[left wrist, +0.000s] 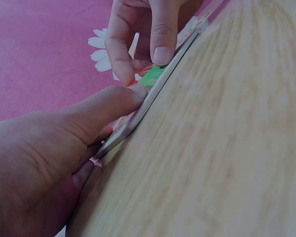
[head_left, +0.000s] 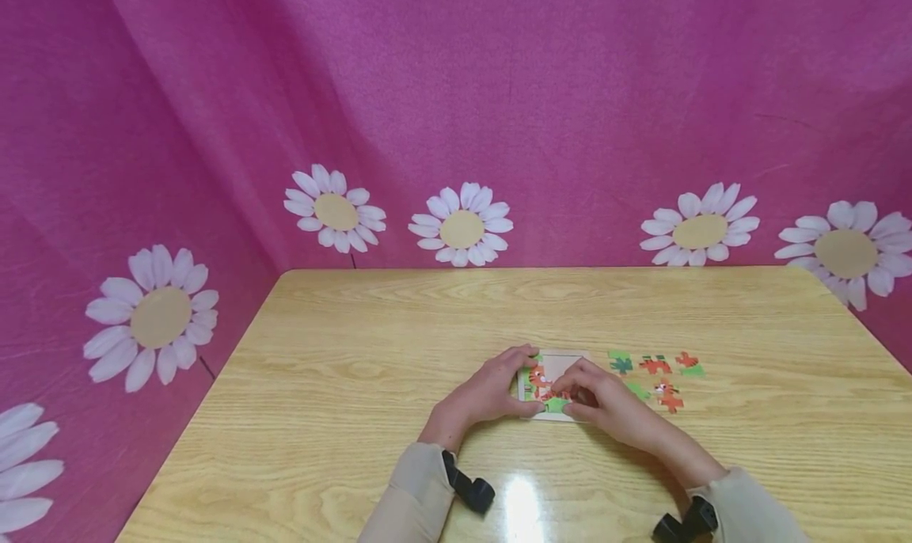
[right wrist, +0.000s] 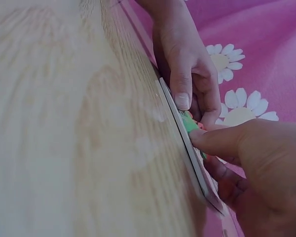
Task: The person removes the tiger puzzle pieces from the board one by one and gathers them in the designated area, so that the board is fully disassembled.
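A small jigsaw puzzle board [head_left: 563, 363] with a pale rim lies flat on the table. Green and orange pieces fill its left and front part, while the pale base shows at the back. My left hand [head_left: 484, 389] holds the board's left side, thumb at the front rim and fingers towards the back corner. Over the front part, my right hand [head_left: 606, 400] has thumb and bent fingers on a green-and-orange puzzle piece [left wrist: 152, 75], pinching it at the board. In the right wrist view, both thumbs meet near the green area [right wrist: 190, 122]. The fingers partly hide the pieces.
To the right of the board lie several loose puzzle pieces: a green one with a dark leaf shape [head_left: 621, 362], orange ones [head_left: 654, 365] and one with an animal's face [head_left: 668, 396]. The wooden table [head_left: 342, 369] ends at a pink flowered cloth [head_left: 570, 131].
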Demonstrator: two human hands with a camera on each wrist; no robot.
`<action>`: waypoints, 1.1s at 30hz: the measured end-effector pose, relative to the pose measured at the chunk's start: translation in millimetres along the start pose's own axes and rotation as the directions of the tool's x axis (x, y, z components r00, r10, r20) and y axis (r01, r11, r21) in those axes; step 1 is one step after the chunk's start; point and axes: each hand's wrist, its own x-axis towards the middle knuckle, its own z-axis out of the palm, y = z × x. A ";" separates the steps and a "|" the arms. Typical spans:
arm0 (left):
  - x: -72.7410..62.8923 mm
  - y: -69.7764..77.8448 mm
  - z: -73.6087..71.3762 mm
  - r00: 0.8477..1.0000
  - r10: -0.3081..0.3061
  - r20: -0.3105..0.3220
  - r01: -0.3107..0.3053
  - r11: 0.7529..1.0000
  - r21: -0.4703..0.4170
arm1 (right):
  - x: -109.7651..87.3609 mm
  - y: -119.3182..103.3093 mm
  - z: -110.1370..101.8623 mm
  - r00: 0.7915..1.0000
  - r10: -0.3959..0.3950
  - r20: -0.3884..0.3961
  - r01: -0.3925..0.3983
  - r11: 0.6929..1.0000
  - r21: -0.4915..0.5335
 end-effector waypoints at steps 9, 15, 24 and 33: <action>0.6 0.1 -0.7 1.000 -0.008 0.005 0.008 1.000 0.015 | -0.7 -0.7 1.7 0.995 -0.067 -0.069 0.067 0.998 0.001; 0.0 0.6 -0.1 1.000 -0.011 0.003 0.011 1.000 0.008 | -1.5 -1.7 1.1 0.998 -0.013 -0.065 0.018 0.997 0.071; -1.0 0.8 1.3 1.000 -0.007 -0.002 0.007 1.000 0.007 | -2.6 1.5 2.1 0.996 0.008 -0.092 0.000 0.996 0.092; 0.1 -0.3 1.4 1.000 0.007 -0.005 -0.007 1.000 0.014 | -5.1 5.1 0.3 0.992 0.016 -0.127 -0.009 0.998 0.061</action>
